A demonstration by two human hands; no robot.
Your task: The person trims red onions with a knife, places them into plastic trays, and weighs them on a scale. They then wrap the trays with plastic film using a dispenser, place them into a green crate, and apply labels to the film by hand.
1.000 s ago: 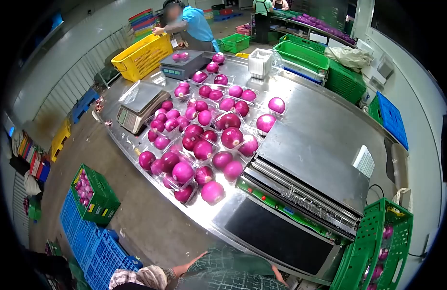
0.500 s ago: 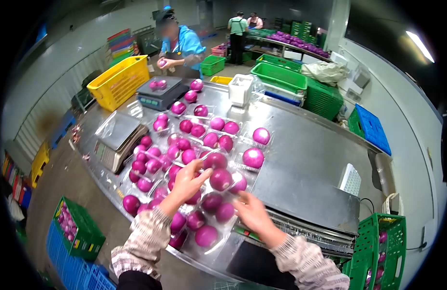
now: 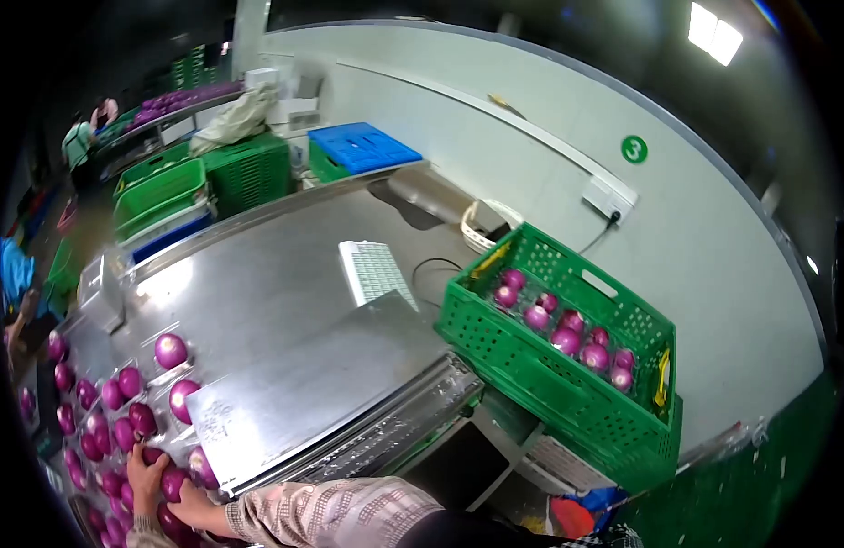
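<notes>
Head view: I am pressing my left hand [image 3: 146,475] and right hand [image 3: 195,508] against a pack of red onions [image 3: 177,482] at the near-left corner of the steel table [image 3: 257,265], just beside the wrapping machine [image 3: 303,388]. Fingers are lying over the onions; whether either hand is gripping the pack, I cannot tell. More onion packs [image 3: 102,411] are crowding the table to the left. A green crate [image 3: 540,384] holding wrapped onions is sitting right of the machine.

Round glossy purple onions [image 3: 173,482], closely clustered
</notes>
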